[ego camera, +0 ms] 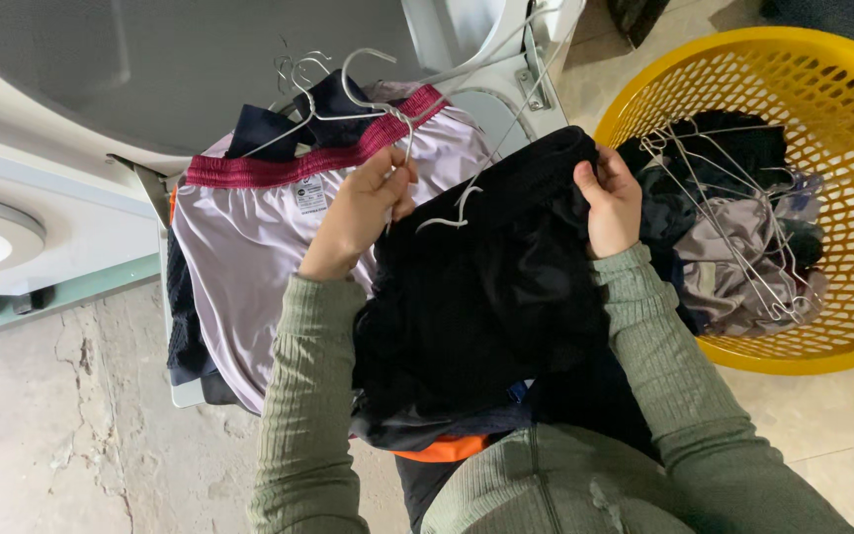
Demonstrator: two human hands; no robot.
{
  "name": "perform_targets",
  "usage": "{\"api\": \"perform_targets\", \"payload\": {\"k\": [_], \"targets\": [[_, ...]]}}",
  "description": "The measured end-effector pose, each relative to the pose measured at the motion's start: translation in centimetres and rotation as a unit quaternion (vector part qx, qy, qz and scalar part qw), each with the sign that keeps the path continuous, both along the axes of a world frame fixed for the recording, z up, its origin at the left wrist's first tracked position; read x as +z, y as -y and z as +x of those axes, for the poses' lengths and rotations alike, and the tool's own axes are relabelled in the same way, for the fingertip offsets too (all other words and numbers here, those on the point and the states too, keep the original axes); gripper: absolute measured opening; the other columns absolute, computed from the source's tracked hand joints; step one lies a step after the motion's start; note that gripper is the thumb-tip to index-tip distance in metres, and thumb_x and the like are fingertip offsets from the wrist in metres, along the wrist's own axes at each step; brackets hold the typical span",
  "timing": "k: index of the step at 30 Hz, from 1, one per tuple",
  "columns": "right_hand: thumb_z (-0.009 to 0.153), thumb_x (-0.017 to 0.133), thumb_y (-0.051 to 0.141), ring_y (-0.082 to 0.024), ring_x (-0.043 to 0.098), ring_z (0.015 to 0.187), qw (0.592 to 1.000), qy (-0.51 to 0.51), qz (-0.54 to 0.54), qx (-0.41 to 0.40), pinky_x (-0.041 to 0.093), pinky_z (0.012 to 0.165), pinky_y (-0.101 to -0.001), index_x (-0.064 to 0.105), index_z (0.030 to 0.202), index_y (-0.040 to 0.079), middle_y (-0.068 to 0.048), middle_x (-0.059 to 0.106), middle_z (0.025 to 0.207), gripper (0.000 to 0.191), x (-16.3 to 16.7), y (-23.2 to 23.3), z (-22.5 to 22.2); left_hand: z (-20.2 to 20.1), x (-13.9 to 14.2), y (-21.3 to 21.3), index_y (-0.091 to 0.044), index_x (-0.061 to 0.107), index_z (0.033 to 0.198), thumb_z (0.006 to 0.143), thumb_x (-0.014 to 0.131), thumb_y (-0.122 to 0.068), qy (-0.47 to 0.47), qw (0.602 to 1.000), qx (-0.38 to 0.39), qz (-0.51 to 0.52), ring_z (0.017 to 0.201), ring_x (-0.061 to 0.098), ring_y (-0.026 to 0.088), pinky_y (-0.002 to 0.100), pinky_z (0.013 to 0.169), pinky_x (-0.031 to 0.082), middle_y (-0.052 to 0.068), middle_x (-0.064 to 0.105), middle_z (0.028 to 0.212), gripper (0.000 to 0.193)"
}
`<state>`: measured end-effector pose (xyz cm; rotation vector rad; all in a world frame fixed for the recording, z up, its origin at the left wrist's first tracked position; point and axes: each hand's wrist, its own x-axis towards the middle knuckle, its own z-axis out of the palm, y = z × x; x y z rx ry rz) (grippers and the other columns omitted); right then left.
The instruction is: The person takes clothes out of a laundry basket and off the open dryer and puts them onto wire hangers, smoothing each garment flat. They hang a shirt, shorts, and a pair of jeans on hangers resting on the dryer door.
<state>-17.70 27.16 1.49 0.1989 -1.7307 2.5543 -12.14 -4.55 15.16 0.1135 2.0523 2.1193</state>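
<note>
With the left hand (373, 203) pinching a wire hanger (387, 119) and the right hand (610, 203) gripping the black garment (486, 297) at chest height, its drawstring (452, 210) could likely snag the hook, dragging down the lilac shorts (249, 257).

Even, soft daylight; no glare. Sharp focus throughout; black fabric garment (486, 297) loses detail. Mild wide-angle edge distortion.

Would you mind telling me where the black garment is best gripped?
Probably along its top edge: the black garment hangs from there, with the right hand already pinching one corner. The left hand could come from the left to take the opposite corner, beside the wire hanger.
</note>
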Motion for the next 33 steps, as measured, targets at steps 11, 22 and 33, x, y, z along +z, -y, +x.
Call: {"api": "perform_targets", "payload": {"k": [11,22,33], "targets": [[0.103,0.072,0.013,-0.009,0.058,0.094,0.988,0.095,-0.115,-0.047,0.045,0.088,-0.0248,0.067,0.111,0.001,0.002,0.065,0.102,0.015,1.6,-2.2,0.0,5.1,4.6,-2.2,-0.005,0.064,0.092,0.100,0.056,-0.011,-0.074,0.956,0.070,-0.275,0.053,0.045,0.011,0.029,0.053,0.038,0.003,0.046,0.058,0.012],[0.104,0.073,0.016,-0.007,0.062,0.093,0.993,0.017,-0.071,-0.087,0.048,0.088,-0.0225,0.068,0.115,0.000,0.001,0.069,0.103,0.019,6.9,-6.1,3.3,10.5,7.9,-1.1,-0.011,0.072,0.097,0.094,0.063,-0.008,-0.216,0.885,0.055,-0.409,0.074,0.056,0.022,0.037,0.087,0.042,0.003,0.061,0.072,0.010],[0.090,0.082,0.016,-0.020,0.067,0.097,0.866,-0.247,0.433,0.033,0.052,0.087,-0.0300,0.066,0.112,0.000,-0.010,0.071,0.104,0.031,14.6,-3.1,6.1,11.4,9.0,-1.9,-0.016,0.079,0.100,0.092,0.070,-0.008,-0.268,0.855,0.101,-0.433,0.071,0.055,0.020,0.037,0.084,0.041,0.003,0.057,0.067,0.014]]}}
